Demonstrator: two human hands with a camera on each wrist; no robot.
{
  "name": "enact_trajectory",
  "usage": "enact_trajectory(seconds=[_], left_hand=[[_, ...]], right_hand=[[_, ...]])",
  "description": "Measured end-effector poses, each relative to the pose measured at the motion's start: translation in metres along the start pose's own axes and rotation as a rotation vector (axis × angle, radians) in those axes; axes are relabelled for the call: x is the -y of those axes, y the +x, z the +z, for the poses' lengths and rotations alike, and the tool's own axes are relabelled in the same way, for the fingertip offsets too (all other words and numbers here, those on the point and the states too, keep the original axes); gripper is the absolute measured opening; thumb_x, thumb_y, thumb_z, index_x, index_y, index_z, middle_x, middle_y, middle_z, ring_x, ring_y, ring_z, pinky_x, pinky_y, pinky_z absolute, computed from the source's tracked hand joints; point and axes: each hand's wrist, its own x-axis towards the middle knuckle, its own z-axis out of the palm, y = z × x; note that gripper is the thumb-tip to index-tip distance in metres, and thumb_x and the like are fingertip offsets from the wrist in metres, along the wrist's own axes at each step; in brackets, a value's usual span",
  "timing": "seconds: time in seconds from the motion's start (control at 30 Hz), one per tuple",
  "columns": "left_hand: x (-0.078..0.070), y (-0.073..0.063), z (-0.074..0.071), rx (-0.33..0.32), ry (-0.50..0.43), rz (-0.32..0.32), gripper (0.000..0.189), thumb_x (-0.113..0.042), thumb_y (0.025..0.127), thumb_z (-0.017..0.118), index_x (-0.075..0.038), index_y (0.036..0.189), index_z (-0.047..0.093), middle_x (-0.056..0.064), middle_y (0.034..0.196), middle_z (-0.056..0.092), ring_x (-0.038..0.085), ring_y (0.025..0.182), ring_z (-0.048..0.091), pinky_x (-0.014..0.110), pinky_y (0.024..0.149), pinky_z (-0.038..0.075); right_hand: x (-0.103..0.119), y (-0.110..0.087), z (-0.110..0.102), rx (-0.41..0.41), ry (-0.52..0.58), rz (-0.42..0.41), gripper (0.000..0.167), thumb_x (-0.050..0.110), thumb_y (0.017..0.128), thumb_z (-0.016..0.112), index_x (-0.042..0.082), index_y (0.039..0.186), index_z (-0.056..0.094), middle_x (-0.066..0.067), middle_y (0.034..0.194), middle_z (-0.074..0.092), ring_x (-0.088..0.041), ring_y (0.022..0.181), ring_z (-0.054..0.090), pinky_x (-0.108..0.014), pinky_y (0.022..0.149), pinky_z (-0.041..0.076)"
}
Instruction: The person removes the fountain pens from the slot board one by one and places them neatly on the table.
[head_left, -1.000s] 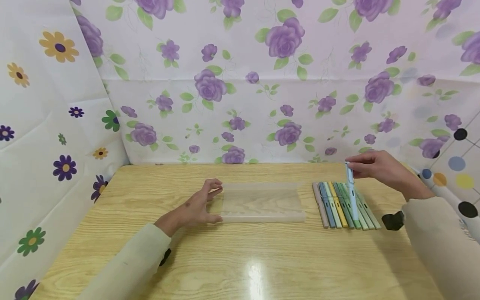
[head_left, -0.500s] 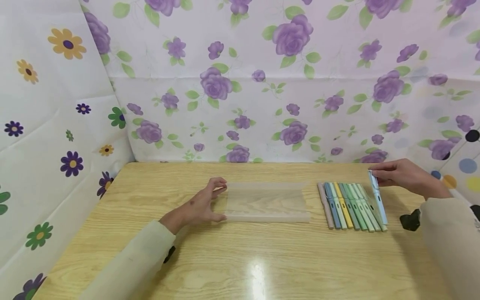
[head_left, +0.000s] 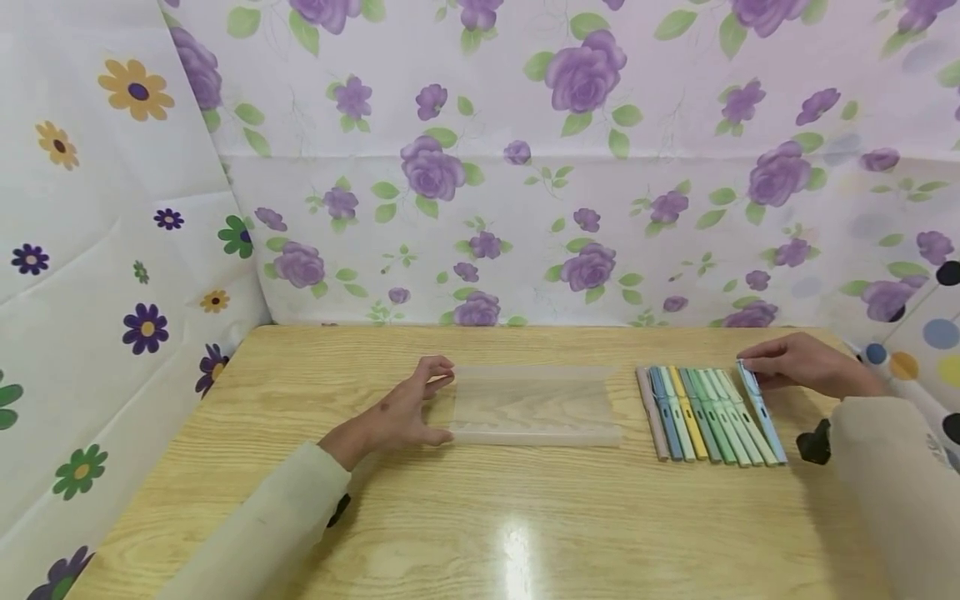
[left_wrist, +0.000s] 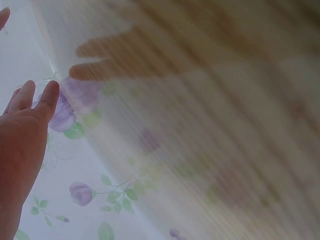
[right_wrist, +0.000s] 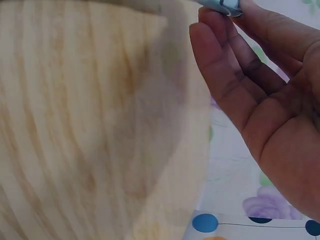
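My right hand (head_left: 798,365) pinches the cap end of a light blue pen (head_left: 763,414) between thumb and fingertips. This pen lies slanted at the right end of a row of pens (head_left: 701,417), its far end low by the table. Grey-pink, blue, pale green, yellow and green pens lie side by side there. In the right wrist view only the tip of the blue pen (right_wrist: 222,6) shows at the fingertips. My left hand (head_left: 412,408) rests at the left end of a clear plastic tray (head_left: 536,437), thumb and fingers spread towards its two corners; firm contact is unclear.
The tray stands on a wood-grain table (head_left: 450,517), left of the pens. A flower-print cloth (head_left: 525,208) hangs behind the table, and another flowered cloth (head_left: 90,350) hangs at the left. A dark object (head_left: 815,442) sits below my right wrist.
My right hand has carried the light blue pen from above the row to its right end and lowered it. My left hand keeps its place by the tray; the head view shifted slightly.
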Motion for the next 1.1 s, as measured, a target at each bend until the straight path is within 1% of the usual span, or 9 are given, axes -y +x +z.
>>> enact_trajectory(seconds=[0.2,0.33,0.43,0.5,0.67,0.73,0.93,1.1], left_hand=[[-0.001,-0.001,0.001,0.003,-0.009,-0.011,0.089,0.003,0.079,0.082,-0.003,0.141,0.019,0.030,0.152,0.027,0.040,0.145,0.029,0.054,0.115,0.030],[-0.003,0.000,0.002,0.009,-0.006,-0.025,0.090,0.003,0.079,0.082,-0.003,0.142,0.018,0.029,0.153,0.026,0.037,0.146,0.029,0.051,0.116,0.029],[-0.004,0.000,0.002,0.010,-0.001,-0.040,0.091,0.003,0.079,0.082,-0.003,0.143,0.018,0.027,0.154,0.025,0.035,0.146,0.028,0.050,0.116,0.029],[-0.005,0.000,0.002,0.007,0.003,-0.055,0.091,0.002,0.080,0.082,-0.004,0.144,0.018,0.026,0.155,0.026,0.034,0.146,0.029,0.048,0.116,0.030],[-0.006,0.000,0.002,-0.002,0.012,-0.078,0.091,0.001,0.080,0.083,-0.005,0.144,0.019,0.024,0.155,0.027,0.035,0.146,0.029,0.050,0.115,0.031],[-0.006,0.000,0.002,-0.003,0.006,-0.079,0.091,0.001,0.080,0.083,-0.005,0.145,0.019,0.024,0.155,0.026,0.036,0.146,0.029,0.052,0.115,0.031],[-0.004,-0.001,0.002,0.002,0.003,-0.073,0.092,0.001,0.080,0.083,-0.005,0.145,0.018,0.025,0.155,0.026,0.034,0.146,0.029,0.051,0.115,0.031],[-0.004,0.000,0.001,-0.007,0.029,-0.068,0.093,0.001,0.079,0.083,-0.004,0.145,0.019,0.026,0.155,0.027,0.034,0.146,0.029,0.052,0.114,0.032]], right_hand=[[-0.006,0.007,0.008,-0.047,-0.085,-0.007,0.055,0.024,0.104,0.058,-0.018,0.137,0.046,-0.028,0.124,0.062,-0.018,0.094,0.071,-0.036,0.082,0.059],[-0.008,0.009,0.010,-0.067,-0.107,0.002,0.057,0.026,0.103,0.058,-0.020,0.135,0.047,-0.026,0.119,0.066,-0.020,0.093,0.072,-0.037,0.081,0.060],[-0.007,0.010,0.010,-0.066,-0.114,0.013,0.056,0.027,0.103,0.058,-0.020,0.134,0.048,-0.023,0.115,0.068,-0.022,0.092,0.071,-0.037,0.080,0.060],[-0.007,0.011,0.010,-0.061,-0.119,0.028,0.055,0.028,0.103,0.059,-0.018,0.132,0.051,-0.018,0.111,0.070,-0.021,0.092,0.071,-0.037,0.079,0.060],[-0.006,0.012,0.011,-0.035,-0.118,0.054,0.052,0.028,0.101,0.061,-0.016,0.128,0.055,-0.010,0.104,0.071,-0.021,0.091,0.070,-0.036,0.077,0.060],[-0.007,0.012,0.011,-0.030,-0.116,0.055,0.052,0.028,0.102,0.060,-0.017,0.128,0.055,-0.009,0.104,0.071,-0.021,0.092,0.070,-0.036,0.077,0.060],[-0.007,0.012,0.013,-0.034,-0.122,0.066,0.054,0.030,0.102,0.059,-0.016,0.129,0.055,-0.011,0.106,0.071,-0.023,0.094,0.070,-0.037,0.079,0.060],[-0.005,0.010,0.009,-0.083,-0.168,0.059,0.057,0.032,0.103,0.057,-0.018,0.130,0.053,-0.012,0.104,0.071,-0.024,0.092,0.070,-0.039,0.080,0.059]])
